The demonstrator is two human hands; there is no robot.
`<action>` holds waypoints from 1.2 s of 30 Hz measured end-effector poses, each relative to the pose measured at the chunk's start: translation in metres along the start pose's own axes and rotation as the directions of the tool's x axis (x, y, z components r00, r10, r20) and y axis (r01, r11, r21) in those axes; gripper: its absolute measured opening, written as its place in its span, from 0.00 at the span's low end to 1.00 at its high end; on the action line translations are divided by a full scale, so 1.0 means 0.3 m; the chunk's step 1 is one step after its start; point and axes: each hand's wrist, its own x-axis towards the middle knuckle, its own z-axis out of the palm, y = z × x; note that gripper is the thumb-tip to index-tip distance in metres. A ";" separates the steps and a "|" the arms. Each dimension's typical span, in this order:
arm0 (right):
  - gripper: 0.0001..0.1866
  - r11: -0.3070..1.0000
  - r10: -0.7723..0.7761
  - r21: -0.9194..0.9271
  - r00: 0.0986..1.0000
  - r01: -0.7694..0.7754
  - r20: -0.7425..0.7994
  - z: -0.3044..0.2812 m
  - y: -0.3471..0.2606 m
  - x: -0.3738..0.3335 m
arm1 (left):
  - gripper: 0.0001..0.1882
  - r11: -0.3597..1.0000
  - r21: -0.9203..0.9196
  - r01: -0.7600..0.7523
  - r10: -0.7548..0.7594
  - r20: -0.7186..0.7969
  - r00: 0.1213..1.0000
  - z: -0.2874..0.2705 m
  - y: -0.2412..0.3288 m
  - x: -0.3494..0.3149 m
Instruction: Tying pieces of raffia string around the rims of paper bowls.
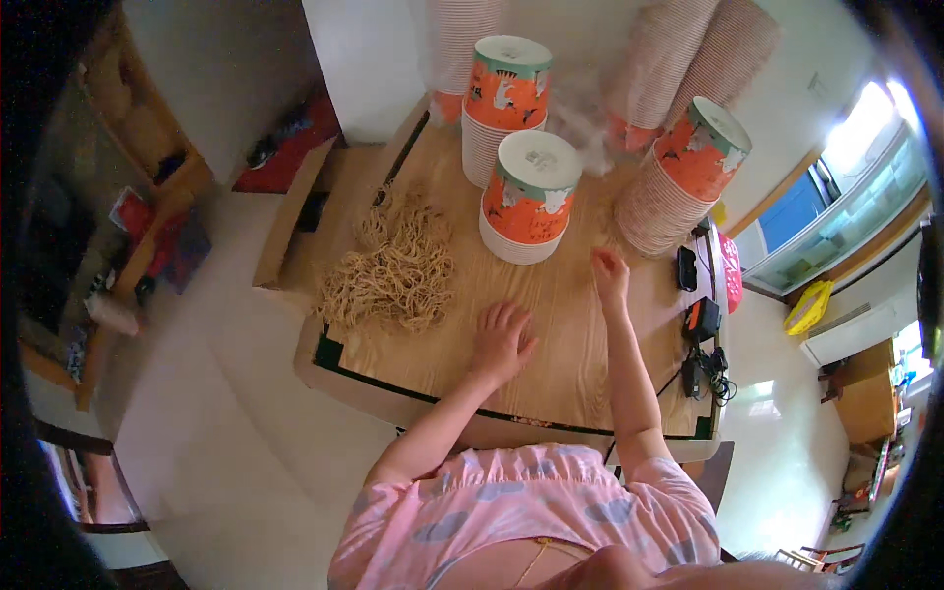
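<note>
My left hand (501, 344) lies palm down on the wooden tabletop (546, 364), fingers stretched out, nothing in it. Farther right, my right hand (611, 273) is raised with its fingers curled together; whether they pinch anything is too small to make out. Just beyond my hands stands a short stack of upside-down paper tubs (528, 211), orange with a green band and a white base. A leaning taller stack of the same tubs (678, 187) is near my right hand. To the left of my left hand spreads a tangled heap of tan twine (398, 265).
Behind the short stack stands another tub stack (501, 103). Tall plastic-wrapped tub stacks (664, 59) lean by the wall. An open cardboard box (295, 221) is at the table's left. A black case (685, 268) and a black charger with cables (703, 374) lie along the right edge.
</note>
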 end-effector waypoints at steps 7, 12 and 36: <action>0.09 0.913 0.250 0.313 0.965 -0.262 0.079 0.178 -0.033 0.046 | 0.15 0.798 -0.542 0.263 -0.416 -0.179 0.892 0.019 -0.232 0.269; 0.06 0.908 0.331 0.273 0.944 -0.317 -0.006 0.212 0.063 0.125 | 0.14 0.606 -0.635 0.479 -0.625 -0.009 0.780 -0.018 -0.356 0.475; 0.08 0.877 0.441 0.200 0.897 -0.436 0.024 0.196 -0.015 0.198 | 0.06 -0.035 -0.552 0.833 -0.685 0.620 0.383 -0.053 -0.421 0.617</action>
